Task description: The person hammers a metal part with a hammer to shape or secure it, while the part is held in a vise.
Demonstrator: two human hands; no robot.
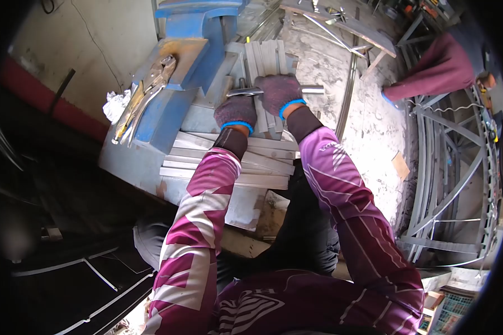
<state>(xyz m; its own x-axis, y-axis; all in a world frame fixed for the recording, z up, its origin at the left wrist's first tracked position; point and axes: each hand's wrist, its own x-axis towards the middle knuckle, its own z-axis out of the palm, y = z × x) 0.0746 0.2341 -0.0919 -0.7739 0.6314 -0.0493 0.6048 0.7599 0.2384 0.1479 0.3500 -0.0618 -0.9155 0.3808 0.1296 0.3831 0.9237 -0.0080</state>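
Note:
My right hand (279, 95), in a dark knitted glove with a blue cuff, is closed around a shiny round metal bar (313, 89) that sticks out on both sides of the fist. Close beside it, my left hand (236, 113), gloved the same way, is curled shut below the bar's left end. A short dark upright piece (241, 84) shows just above the left fingers; whether they grip it is hidden. Under and beyond the hands lie grey flat metal strips (254, 58). More flat strips (229, 162) lie crosswise on the metal worktable (134, 173) nearer to me.
A blue vise (193, 61) stands on the left, with locking pliers (151, 92) on it and crumpled white material (116, 106) alongside. Another person's maroon trouser leg (436, 70) is at right, near metal frames (458, 173). A low bench (346, 22) stands behind.

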